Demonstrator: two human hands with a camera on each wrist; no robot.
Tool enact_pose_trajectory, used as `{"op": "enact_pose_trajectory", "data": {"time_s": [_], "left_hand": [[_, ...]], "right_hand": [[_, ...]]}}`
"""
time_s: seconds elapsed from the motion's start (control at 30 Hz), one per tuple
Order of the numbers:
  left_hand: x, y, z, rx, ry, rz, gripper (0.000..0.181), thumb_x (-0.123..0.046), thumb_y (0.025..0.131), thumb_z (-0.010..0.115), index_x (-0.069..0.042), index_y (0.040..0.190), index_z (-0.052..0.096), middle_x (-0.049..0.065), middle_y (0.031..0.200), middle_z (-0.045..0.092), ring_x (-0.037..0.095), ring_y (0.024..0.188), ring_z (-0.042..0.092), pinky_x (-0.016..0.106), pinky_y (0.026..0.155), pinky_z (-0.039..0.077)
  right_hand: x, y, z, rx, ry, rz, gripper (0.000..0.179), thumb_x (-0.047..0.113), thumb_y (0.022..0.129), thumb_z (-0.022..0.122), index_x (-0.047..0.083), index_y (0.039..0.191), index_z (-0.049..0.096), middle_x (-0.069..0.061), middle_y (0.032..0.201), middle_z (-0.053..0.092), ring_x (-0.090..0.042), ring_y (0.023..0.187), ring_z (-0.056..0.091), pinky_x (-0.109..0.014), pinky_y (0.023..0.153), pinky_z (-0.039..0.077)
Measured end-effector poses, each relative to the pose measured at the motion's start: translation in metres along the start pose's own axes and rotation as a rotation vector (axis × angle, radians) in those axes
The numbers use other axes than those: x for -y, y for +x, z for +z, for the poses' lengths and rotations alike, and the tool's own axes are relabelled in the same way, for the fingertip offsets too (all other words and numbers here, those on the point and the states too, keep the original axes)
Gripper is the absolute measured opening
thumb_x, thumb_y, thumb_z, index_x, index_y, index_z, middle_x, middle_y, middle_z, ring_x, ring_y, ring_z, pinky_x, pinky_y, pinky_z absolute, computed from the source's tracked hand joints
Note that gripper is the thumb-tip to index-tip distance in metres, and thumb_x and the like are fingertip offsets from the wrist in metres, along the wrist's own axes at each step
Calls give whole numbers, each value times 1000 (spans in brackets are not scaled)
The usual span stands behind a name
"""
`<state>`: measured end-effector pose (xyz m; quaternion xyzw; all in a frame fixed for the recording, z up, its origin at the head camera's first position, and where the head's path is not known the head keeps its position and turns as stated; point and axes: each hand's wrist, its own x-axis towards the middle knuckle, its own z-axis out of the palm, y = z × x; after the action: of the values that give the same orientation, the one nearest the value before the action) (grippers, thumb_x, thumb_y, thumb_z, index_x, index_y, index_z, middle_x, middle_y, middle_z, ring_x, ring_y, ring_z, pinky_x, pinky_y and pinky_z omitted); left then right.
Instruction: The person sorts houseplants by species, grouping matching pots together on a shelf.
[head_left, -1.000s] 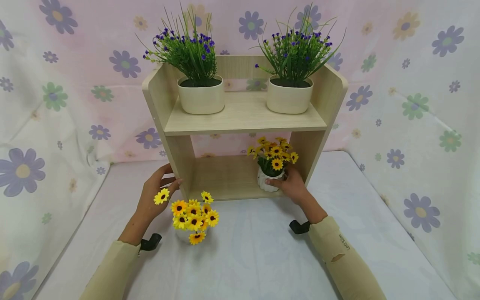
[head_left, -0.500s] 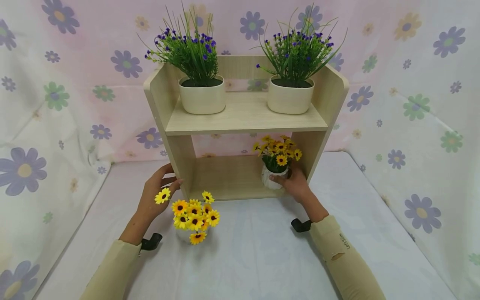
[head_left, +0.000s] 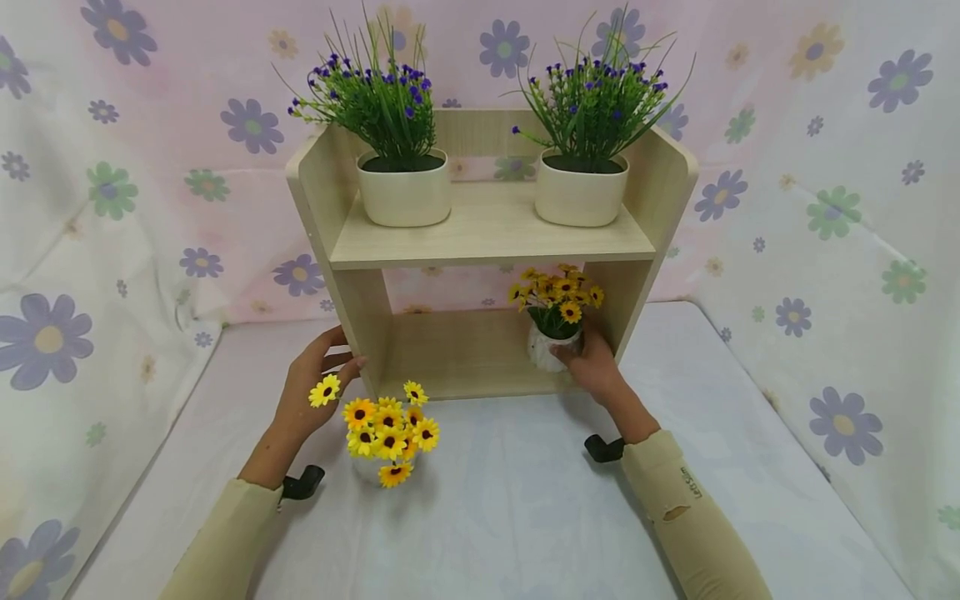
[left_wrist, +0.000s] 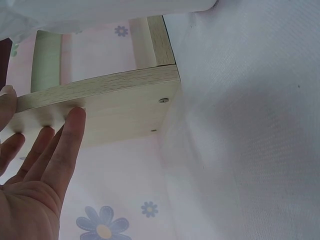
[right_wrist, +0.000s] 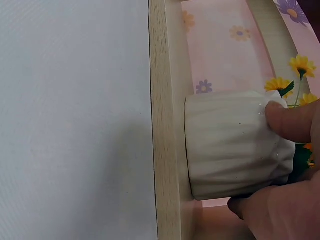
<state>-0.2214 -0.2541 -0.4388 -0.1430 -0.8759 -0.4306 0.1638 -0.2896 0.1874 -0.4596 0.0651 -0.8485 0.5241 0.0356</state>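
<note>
Pot (right_wrist: pixel 232 145): yel flwrs (head_left: pixel 564 286) full in head cam, cropped R-wrist.

Seemingly staged indoor set: floral curtains (head_left: pixel 862 333) round white-covered table (head_left: pixel 517 508), wooden shelf (head_left: pixel 491 237).

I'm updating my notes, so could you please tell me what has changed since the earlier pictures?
The right hand has shifted the white pot rightward and farther back on the lower shelf, keeping its grip. The left hand, front yellow flowers and both purple-flowered plants stayed put.
</note>
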Motion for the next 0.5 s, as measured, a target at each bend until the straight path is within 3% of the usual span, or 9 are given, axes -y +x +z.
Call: {"op": "enact_pose_trajectory", "data": {"time_s": [0.2,0.5], "left_hand": [[0,0,0,6,9,-13,61,-26,107,67,-10,160,42,19,147,57,44,127,66,51,96,59],[1,0,0,3,6,-13,60,-25,107,67,-10,160,43,18,147,57,43,127,66,51,95,59]], "right_hand": [[2,-1,-1,-15,6,8,74,8,101,69,8,164,29,-17,169,31,-36,162,18,-57,133,11],[14,-6,-1,-69,-75,-54,79,9,95,75,1,162,34,-23,163,40,-41,155,34,-59,129,26]]}}
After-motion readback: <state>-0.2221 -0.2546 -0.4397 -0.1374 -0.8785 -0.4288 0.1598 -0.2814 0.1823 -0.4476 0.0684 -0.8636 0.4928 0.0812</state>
